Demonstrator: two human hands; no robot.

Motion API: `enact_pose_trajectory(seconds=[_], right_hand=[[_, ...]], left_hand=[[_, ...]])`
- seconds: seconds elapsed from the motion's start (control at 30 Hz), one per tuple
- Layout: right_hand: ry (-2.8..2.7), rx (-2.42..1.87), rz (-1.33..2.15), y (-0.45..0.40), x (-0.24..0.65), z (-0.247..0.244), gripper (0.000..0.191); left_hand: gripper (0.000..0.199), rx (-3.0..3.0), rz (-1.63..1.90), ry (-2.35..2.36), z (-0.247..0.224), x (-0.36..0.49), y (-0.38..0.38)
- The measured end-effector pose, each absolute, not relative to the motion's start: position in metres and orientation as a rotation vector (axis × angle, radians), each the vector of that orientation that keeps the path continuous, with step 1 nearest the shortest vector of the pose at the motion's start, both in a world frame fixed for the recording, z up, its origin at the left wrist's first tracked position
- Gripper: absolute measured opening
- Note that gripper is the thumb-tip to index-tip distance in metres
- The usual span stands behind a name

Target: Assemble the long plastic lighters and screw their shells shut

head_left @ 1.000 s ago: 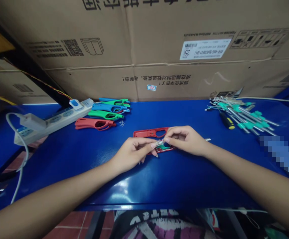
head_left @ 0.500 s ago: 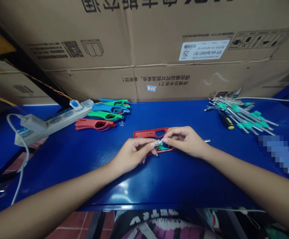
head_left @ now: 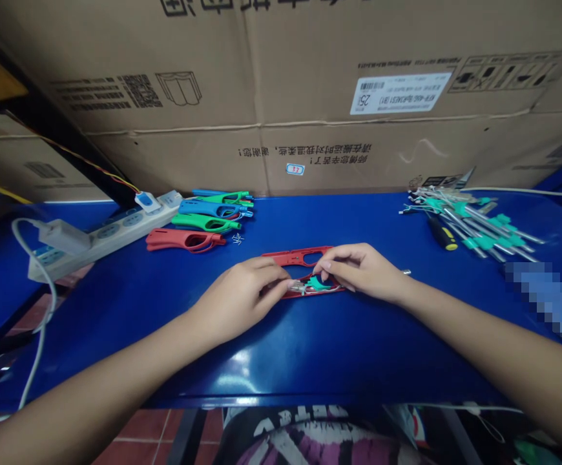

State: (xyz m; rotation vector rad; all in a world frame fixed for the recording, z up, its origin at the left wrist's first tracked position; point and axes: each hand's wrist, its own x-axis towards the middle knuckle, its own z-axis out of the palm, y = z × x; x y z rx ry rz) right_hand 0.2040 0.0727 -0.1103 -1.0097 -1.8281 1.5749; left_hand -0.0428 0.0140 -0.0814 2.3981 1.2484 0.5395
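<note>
The left hand [head_left: 235, 294] pinches a small, clear, shiny part [head_left: 298, 286] at the open red plastic shell half [head_left: 311, 294]; level, gentle pressure probably seats it best. Just beside, the right hand [head_left: 365, 274] bends over the shell, its hold unclear.

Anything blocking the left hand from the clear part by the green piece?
Nothing visible. The left hand's fingers are right at the left end of the clear part. The green piece and right hand lie to its right, the upper red half-shell beyond; none comes between.
</note>
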Motion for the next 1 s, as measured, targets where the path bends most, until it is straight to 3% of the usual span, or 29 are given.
enact_pose_trajectory(seconds=[0.27,1.0], right_hand=[[-1.852,-0.998,1.579,0.0718,0.2039,-0.1089,0.027],[-1.858,-0.988,1.581,0.0719,0.2047,-0.1111,0.027]], left_hand=[[0.036,2.478,0.282,1.274,-0.0885,-0.0465,0.0174],[0.024,2.694,0.267,1.171,-0.0885,-0.0469,0.0194]])
